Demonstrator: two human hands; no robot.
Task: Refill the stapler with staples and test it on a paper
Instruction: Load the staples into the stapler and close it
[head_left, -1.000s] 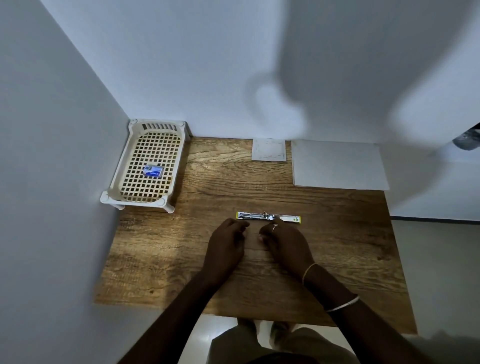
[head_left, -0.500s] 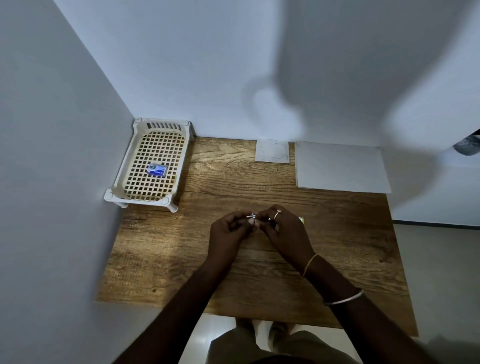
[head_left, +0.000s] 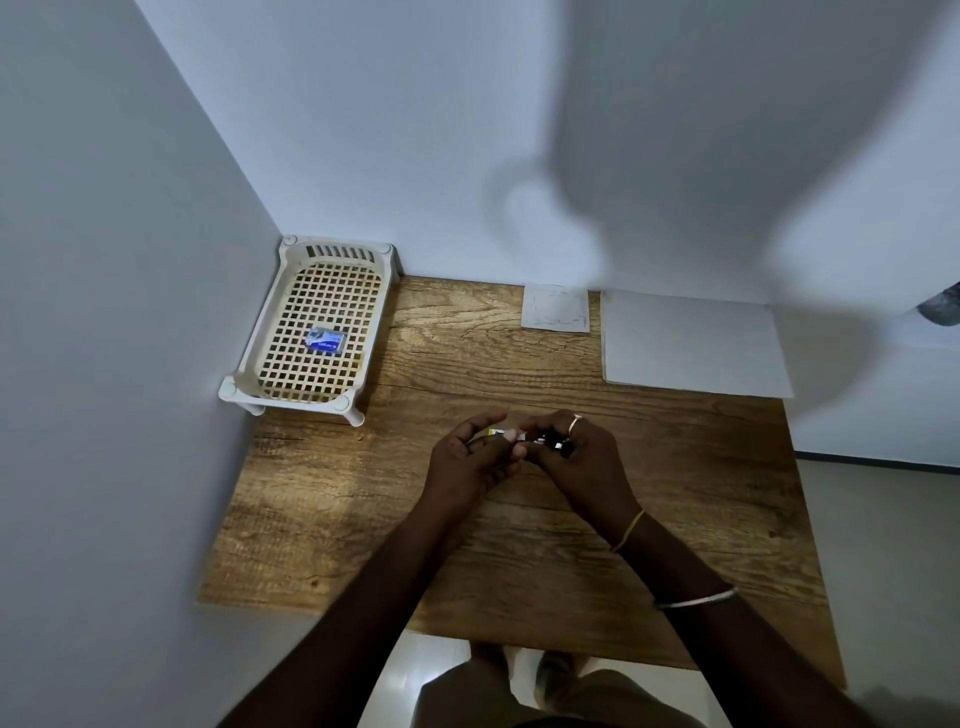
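Observation:
A small stapler (head_left: 545, 440), metallic with a yellow-green body, is held just above the middle of the wooden table (head_left: 519, 519). My left hand (head_left: 470, 460) grips its left end and my right hand (head_left: 576, 457) is closed around its right part, so most of it is hidden by fingers. A small blue staple box (head_left: 325, 339) lies in the cream plastic basket (head_left: 244, 376) at the table's far left. A white paper sheet (head_left: 691, 345) lies at the far right.
A small white square card (head_left: 556, 307) lies at the table's back edge, between the basket and the sheet. Grey walls close in on the left and the back. The table's front edge is near my body.
The stapler lay flat on the table a second ago with both hands just in front of it. Both hands have since closed on it and lifted it.

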